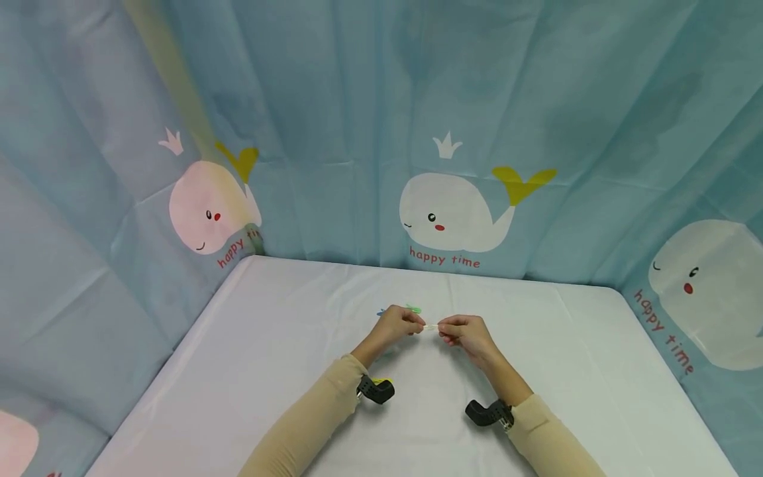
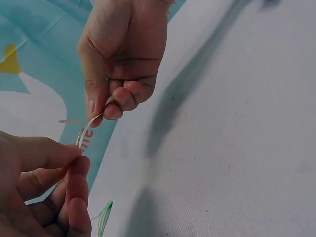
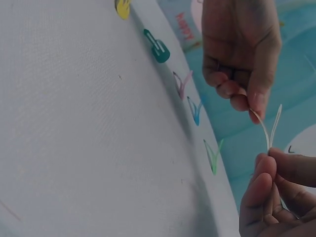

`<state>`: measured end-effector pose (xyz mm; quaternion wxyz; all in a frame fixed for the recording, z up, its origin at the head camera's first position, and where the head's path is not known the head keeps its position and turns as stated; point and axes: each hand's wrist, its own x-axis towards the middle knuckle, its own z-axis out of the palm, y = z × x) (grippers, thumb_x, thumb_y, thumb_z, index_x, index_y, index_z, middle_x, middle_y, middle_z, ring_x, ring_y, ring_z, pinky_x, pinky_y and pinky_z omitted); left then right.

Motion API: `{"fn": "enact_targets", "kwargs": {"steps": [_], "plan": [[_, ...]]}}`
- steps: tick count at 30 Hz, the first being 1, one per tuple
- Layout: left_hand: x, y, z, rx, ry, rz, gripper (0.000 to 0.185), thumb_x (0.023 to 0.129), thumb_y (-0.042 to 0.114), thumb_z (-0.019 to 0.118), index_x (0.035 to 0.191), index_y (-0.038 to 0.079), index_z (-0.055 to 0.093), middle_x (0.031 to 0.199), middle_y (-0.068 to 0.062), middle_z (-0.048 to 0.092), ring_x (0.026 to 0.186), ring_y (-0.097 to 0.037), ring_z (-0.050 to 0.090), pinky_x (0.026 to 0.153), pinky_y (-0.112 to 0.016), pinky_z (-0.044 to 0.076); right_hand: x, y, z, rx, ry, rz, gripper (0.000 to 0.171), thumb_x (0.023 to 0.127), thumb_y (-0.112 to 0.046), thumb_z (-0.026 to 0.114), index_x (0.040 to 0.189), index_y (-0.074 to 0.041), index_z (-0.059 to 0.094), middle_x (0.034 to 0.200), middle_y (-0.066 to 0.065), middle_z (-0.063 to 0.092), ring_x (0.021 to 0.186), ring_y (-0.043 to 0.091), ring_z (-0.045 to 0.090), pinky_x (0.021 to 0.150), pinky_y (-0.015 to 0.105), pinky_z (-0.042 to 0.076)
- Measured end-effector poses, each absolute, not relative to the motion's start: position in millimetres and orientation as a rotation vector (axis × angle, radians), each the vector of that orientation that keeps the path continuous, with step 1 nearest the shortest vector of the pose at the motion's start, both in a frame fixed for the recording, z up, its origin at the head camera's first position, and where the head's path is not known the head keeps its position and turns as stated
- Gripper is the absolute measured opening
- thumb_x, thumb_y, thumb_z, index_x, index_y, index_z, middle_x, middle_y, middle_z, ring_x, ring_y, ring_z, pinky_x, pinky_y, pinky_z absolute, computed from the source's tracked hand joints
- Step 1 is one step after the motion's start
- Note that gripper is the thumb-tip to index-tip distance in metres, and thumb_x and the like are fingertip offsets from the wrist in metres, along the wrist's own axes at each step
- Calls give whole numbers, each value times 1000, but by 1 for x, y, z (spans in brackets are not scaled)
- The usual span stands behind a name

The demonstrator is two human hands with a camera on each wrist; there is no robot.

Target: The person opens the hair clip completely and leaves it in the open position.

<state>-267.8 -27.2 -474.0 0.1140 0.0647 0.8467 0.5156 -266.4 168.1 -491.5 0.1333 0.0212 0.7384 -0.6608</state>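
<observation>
Between both hands is a thin cream-coloured strip (image 1: 431,326), bent and narrow. My left hand (image 1: 396,324) pinches one part of it between thumb and fingers. From the other side, my right hand (image 1: 469,334) pinches the strip a short way off, just above the table. The right wrist view shows two strands coming out of the right hand's pinch: one runs up to the left fingertips, the other strand (image 3: 277,121) stands loose. Beyond the left hand lie a green V-shaped strip (image 1: 413,309) and a blue one (image 1: 380,312); the left forearm hides more.
The right wrist view also has a pink V-shaped strip (image 3: 181,86), a dark green looped piece (image 3: 160,53) and a yellow piece (image 3: 123,7) on the white table (image 1: 572,358). Black wrist mounts (image 1: 489,414) sit on both wrists. A blue whale-print curtain (image 1: 334,132) hangs around the table.
</observation>
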Motion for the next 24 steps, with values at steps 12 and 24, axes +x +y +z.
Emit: {"fn": "enact_targets", "kwargs": {"steps": [12, 24], "plan": [[-269, -27, -477, 147, 2646, 1282, 5, 84, 7, 72, 86, 6, 76, 79, -5, 70, 66, -12, 55, 57, -24, 41, -276, 157, -493, 18, 2319, -1778, 18, 86, -3, 68, 95, 12, 70, 68, 0, 68, 58, 8, 57, 57, 23, 50], [-266, -23, -482, 104, 2711, 1046, 6, 81, 8, 74, 76, 10, 74, 73, 0, 67, 64, -13, 52, 60, -28, 41, -279, 150, -503, 45, 2432, -1595, 10, 84, -4, 71, 84, 6, 73, 61, 1, 65, 51, 9, 53, 51, 22, 44]]}}
